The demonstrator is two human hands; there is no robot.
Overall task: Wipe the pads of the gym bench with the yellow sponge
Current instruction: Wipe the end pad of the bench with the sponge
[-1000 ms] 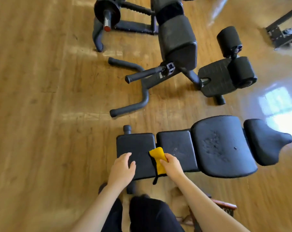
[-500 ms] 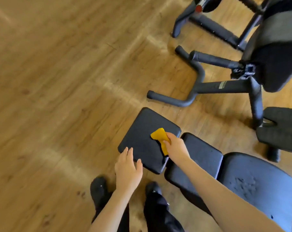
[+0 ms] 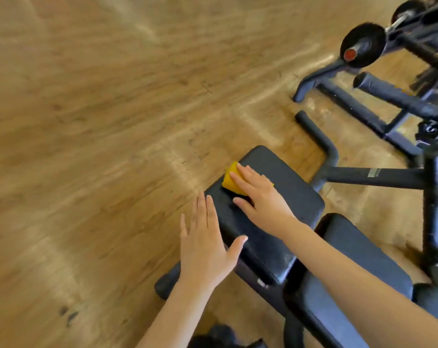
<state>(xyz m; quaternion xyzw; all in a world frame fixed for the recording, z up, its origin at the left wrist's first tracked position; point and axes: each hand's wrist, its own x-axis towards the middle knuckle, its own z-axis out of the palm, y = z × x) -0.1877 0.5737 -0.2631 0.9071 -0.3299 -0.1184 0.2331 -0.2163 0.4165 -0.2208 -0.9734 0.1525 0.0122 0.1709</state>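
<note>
The right hand presses the yellow rectangular sponge with straight fingers onto the far corner of the black padded bench end pad, while the flat, spread-fingered left hand rests at its near edge.

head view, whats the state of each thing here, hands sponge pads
right hand: flat, pressing the yellow sponge
yellow sponge: on the end pad, near its far edge
left hand: open, thumb on the end pad's near edge
end pad: being wiped
next pad: untouched
</note>
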